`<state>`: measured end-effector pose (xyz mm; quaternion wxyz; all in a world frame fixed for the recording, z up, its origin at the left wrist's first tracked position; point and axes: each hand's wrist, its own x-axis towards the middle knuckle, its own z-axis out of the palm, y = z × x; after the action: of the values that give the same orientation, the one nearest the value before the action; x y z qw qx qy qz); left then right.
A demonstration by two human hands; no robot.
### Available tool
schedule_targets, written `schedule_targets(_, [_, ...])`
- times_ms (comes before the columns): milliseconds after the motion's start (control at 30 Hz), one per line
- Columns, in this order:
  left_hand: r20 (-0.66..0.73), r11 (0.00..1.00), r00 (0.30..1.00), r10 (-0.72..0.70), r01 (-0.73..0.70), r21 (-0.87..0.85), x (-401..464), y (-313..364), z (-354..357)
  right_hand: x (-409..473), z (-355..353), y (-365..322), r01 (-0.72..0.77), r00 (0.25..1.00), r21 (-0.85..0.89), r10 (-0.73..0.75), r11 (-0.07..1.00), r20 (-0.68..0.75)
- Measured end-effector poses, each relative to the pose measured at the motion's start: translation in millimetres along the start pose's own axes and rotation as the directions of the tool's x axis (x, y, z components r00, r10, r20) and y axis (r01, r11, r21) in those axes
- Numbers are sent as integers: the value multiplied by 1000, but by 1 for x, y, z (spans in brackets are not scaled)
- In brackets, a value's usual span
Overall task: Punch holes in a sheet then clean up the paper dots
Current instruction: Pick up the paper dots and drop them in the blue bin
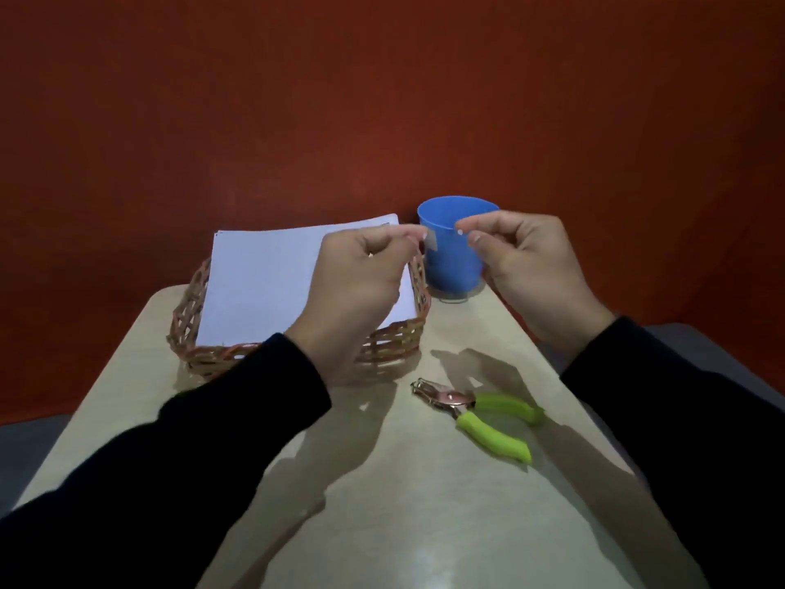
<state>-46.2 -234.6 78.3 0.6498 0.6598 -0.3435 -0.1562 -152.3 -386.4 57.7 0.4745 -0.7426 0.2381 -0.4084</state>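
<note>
White dot is pinched in the right hand grip, just above the blue cup at the worktop's far edge; a paper scrap (small) is pinched by the left hand. The cup mouth lies directly beneath, nearer the right hand.

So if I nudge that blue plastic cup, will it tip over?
Probably fairly easily. The blue plastic cup looks thin-walled and light, and it narrows toward its base, so it seems top-heavy. It stands upright beside the woven wicker basket, which might stop a leftward fall.
</note>
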Motion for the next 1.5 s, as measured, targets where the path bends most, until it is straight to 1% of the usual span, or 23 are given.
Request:
schedule_targets(67, [-7,996,998,58,-57,64,35,3,19,31,-4,-1,44,998,-149,-51,988,-40])
schedule_targets(167, [-20,986,997,68,-64,154,79,-1,43,67,-6,-2,122,991,-399,-132,909,3])
schedule_targets(267, [-41,945,997,63,-47,325,114,-7,63,91,-5,1,121,992,-574,-109,810,55])
schedule_targets(333, [-56,908,997,56,-28,418,131,-12,70,102,-4,6,83,997,-627,-68,774,48])
schedule_targets(400, [-84,874,995,60,-11,486,143,-18,75,106,-4,7,36,999,-654,-38,756,10])
schedule_targets(467, [-129,854,990,64,13,521,149,-21,77,107,-4,8,5,999,-673,-25,739,-19])
schedule_targets(567, [-170,834,981,95,15,552,148,-25,77,107,-6,8,-8,996,-682,-52,731,-67])
schedule_targets(700, [-178,854,972,154,-40,519,137,-26,68,101,-7,7,25,991,-658,-107,753,-84])
schedule_targets(767, [-156,830,949,274,-152,537,125,-20,58,93,-6,5,106,978,-628,-194,771,-73])
schedule_targets(800, [-126,799,927,352,-227,557,115,-17,51,84,-3,3,175,963,-604,-263,777,-60])
schedule_targets(867, [-53,715,860,508,-387,582,87,-10,32,59,8,-5,334,918,-535,-396,776,-2])
schedule_targets(933, [31,628,790,613,-510,587,49,-9,4,21,29,-14,440,889,-450,-449,777,95])
schedule_targets(1000, [93,579,761,642,-561,592,12,-20,-28,-21,52,-18,499,866,-357,-459,790,197])
schedule_targets(1067, [124,572,781,612,-546,613,-23,-37,-66,-60,74,-17,529,841,-269,-454,805,295])
schedule_targets(1133, [175,564,832,527,-496,660,-55,-57,-103,-90,92,-9,551,797,-197,-441,811,411])
schedule_targets(1200, [202,555,884,422,-428,713,-86,-80,-141,-116,106,5,621,702,-164,-450,767,552])
schedule_targets(1267, [185,552,914,362,-370,747,-111,-99,-175,-134,112,18,676,602,-116,-455,728,656])
schedule_targets(1333, [140,572,940,312,-303,762,-124,-109,-202,-142,111,27,679,560,-69,-456,730,692])
schedule_targets(1400, [110,596,956,271,-256,761,-128,-112,-219,-140,105,30,674,537,-29,-462,738,706])
schedule_targets(1500, [135,590,967,217,-240,771,-132,-115,-227,-134,96,29,643,520,8,-444,766,730])
